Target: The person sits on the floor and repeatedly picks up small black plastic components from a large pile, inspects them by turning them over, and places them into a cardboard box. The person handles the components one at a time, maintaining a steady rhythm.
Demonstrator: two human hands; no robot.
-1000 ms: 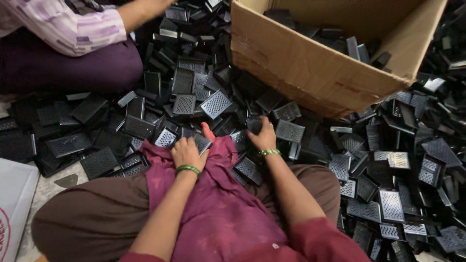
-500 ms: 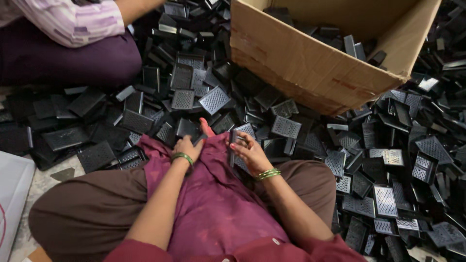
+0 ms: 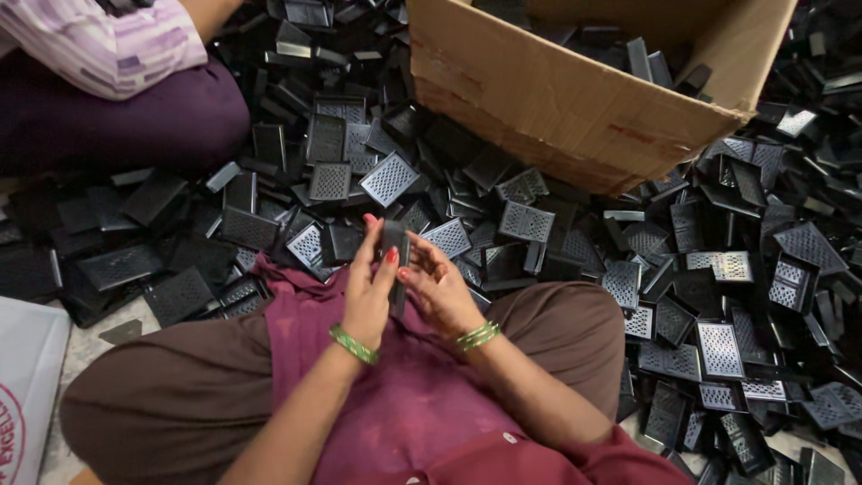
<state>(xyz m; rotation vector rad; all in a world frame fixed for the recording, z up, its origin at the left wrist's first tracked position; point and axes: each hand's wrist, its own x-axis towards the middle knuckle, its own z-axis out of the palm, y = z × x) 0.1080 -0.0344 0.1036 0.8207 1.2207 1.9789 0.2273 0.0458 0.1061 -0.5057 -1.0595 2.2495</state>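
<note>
Floor heaped with black perforated plastic grilles (image 3: 388, 178) | brown cardboard box (image 3: 575, 108) at 1 o'clock | left hand (image 3: 370, 292) and right hand (image 3: 438, 286) both gripped one black rectangular plastic piece (image 3: 393, 247)

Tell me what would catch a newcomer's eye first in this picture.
A sea of black grille plates covers the floor all around. In the middle, the left hand and right hand hold one black piece between them over the lap. A cardboard box lies tipped at top right, more plates inside.

Cardboard box (image 3: 575, 108) behind grille pieces (image 3: 539, 224), right.
</note>
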